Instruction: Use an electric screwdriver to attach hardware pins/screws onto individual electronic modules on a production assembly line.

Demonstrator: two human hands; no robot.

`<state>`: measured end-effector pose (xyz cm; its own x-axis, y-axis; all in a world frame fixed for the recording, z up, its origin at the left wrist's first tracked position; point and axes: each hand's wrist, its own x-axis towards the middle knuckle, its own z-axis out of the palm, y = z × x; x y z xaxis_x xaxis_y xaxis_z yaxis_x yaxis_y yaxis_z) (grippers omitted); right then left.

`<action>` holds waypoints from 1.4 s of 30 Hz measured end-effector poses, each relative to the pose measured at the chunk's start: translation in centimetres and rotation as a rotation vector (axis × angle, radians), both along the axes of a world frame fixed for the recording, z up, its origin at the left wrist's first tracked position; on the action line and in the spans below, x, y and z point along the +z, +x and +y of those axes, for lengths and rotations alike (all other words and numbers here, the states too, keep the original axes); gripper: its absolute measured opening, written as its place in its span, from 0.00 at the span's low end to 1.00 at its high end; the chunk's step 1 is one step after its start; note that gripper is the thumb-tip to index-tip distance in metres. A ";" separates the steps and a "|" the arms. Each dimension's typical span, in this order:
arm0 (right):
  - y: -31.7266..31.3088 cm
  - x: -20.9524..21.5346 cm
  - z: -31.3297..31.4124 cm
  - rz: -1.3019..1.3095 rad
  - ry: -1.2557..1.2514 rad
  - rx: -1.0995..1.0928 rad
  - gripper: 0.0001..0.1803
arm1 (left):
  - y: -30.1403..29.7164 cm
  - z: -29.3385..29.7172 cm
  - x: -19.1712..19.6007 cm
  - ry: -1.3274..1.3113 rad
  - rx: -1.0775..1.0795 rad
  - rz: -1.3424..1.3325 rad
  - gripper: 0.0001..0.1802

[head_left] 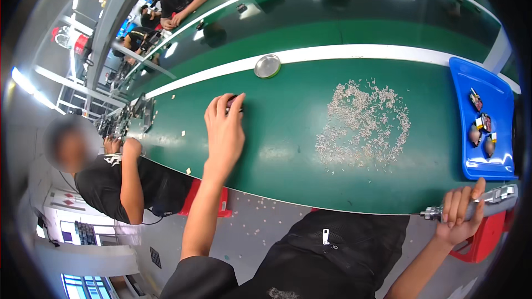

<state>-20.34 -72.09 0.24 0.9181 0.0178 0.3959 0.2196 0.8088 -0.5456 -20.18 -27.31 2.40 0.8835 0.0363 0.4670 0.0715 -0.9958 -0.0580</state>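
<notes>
Head view. Landmark: green belt table (pixel 288 149). Nearest, off its near edge at the lower right, right hand (pixel 459 214) is wrapped closed around a grey metal driver tool (pixel 487 199), held level just below the table rim, tip toward the left. Left hand (pixel 224 127) lies on the table toward its left part, fingers curled over a small dark part (pixel 234 104); it looks gripped, though most of the part is hidden.

Progress, judged: tool and part are both in hand but well apart, so the joining step looks not yet begun. A scatter of small pale screws (pixel 363 124) lies right of centre. Blue tray (pixel 482 122) at the right end holds a few small assemblies, possibly finished, cannot tell.

Room: bare green surface between left hand and screws, open for moving. A round metal dish (pixel 267 66) sits near the white stripe at the far edge. A seated person (pixel 111 177) works at the table's left end; other people beyond the far lane
</notes>
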 end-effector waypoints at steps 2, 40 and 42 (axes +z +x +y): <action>-0.2 -0.7 0.5 0.050 0.005 0.025 0.07 | -0.2 4.4 -2.0 0.004 0.032 0.039 0.18; -1.1 -1.0 1.4 0.267 0.200 0.126 0.06 | 12.0 -15.6 1.8 -0.218 -0.621 0.022 0.07; -1.4 -1.0 2.3 0.328 0.201 0.181 0.05 | 9.7 -14.2 3.8 -0.222 -0.563 -0.043 0.09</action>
<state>-21.72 -69.76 -0.72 0.9852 0.1426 0.0951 -0.0949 0.9158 -0.3902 -10.52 -41.49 6.15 0.7761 -0.3303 0.5372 -0.4718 -0.8694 0.1469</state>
